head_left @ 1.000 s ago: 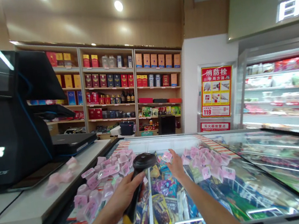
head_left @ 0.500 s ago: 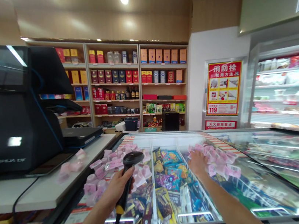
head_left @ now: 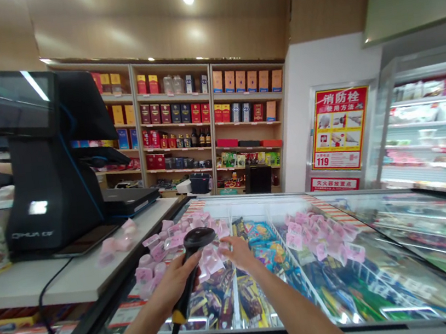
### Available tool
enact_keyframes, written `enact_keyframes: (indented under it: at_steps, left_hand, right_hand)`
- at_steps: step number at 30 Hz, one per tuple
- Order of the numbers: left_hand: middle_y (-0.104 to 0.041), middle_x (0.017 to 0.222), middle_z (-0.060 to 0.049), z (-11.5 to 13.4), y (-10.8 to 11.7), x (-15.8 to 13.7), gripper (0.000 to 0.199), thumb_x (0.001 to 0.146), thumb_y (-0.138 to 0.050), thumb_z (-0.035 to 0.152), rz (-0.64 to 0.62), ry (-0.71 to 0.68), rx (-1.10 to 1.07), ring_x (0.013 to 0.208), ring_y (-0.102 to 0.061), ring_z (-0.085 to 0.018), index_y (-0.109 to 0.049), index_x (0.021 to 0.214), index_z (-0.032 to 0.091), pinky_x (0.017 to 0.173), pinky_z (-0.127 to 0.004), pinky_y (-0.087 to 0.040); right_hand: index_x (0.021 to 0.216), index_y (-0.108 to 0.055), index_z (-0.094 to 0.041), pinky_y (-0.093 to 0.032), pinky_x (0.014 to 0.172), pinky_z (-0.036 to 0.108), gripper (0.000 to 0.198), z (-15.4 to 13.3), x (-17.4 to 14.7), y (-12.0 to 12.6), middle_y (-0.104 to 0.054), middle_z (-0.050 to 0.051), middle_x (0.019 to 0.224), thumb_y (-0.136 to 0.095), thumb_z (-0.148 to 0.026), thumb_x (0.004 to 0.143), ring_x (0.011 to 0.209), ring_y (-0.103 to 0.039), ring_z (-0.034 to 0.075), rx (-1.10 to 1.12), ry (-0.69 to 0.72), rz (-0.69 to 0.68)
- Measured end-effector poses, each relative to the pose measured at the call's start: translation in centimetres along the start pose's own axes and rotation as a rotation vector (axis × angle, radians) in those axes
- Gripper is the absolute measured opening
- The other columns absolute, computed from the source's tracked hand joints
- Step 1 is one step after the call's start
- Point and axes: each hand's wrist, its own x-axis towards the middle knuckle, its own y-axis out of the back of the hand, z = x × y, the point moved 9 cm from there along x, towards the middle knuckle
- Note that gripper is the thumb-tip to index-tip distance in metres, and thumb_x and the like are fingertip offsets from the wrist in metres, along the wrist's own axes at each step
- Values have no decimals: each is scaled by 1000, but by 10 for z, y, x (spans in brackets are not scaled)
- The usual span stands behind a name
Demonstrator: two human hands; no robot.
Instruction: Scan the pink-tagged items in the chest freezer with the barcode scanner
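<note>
My left hand (head_left: 179, 277) is closed round the grip of a black-and-yellow handheld barcode scanner (head_left: 186, 285), its head raised over the freezer's glass top. Behind and around it on the glass lies a pile of small pink cup-like packs (head_left: 159, 251). My right hand (head_left: 240, 254) is at the right edge of this pile, just right of the scanner, with thumb and fingers pinched at a pink pack (head_left: 225, 247) that they partly hide. A second pile of pink packs (head_left: 319, 235) is spread on the glass farther right.
A display freezer (head_left: 265, 324) holds bagged frozen goods under glass. To the left, a black checkout terminal (head_left: 48, 197) stands on a white counter (head_left: 109, 274), with a few pink packs (head_left: 118, 242) near its edge. Shelves of boxes (head_left: 174, 116) line the back wall.
My right hand has moved left from the right-hand pile to the pile near the scanner, and its fingers have come to a pink pack there. My left hand still holds the scanner.
</note>
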Motion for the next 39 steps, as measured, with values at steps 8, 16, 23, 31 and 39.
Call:
enact_keyframes:
  at_steps: [8,16,23,31,39]
  left_hand:
    - [-48,47,5,12,-16,-4,31,66,-49,48,-50,-54,18,41,-44,-8,-45,61,17,42,-20,-33]
    - [-48,47,5,26,-49,-14,30,65,-51,46,-177,-55,-6,41,-42,-7,-46,58,17,42,-19,-33]
    - [-48,46,6,32,-60,-17,30,68,-48,46,-215,-59,47,42,-42,-7,-44,59,18,44,-19,-32]
    - [-49,50,6,29,-63,-12,31,68,-48,47,-218,-50,23,43,-44,-7,-45,61,17,44,-19,-33]
    - [-49,51,5,33,-78,-17,29,69,-47,44,-333,-70,13,43,-41,-6,-47,60,16,44,-19,-33]
  right_hand:
    - [75,-56,-16,-44,60,26,25,84,-4,41,-63,4,71,-34,-29,69,67,-58,16,714,-424,301]
    - [65,-52,-16,-46,56,25,11,116,-9,68,-60,1,55,-45,-26,66,56,-58,14,1222,-517,427]
    - [65,-55,-15,-44,52,20,5,128,-13,63,-61,-1,53,-50,-17,63,54,-56,10,1505,-588,512]
    - [62,-52,-16,-44,53,18,6,143,-11,76,-59,-3,52,-48,-14,66,52,-56,8,1561,-562,587]
    - [60,-50,-17,-46,61,21,8,143,-4,78,-58,-3,52,-47,-14,67,58,-57,9,1537,-512,615]
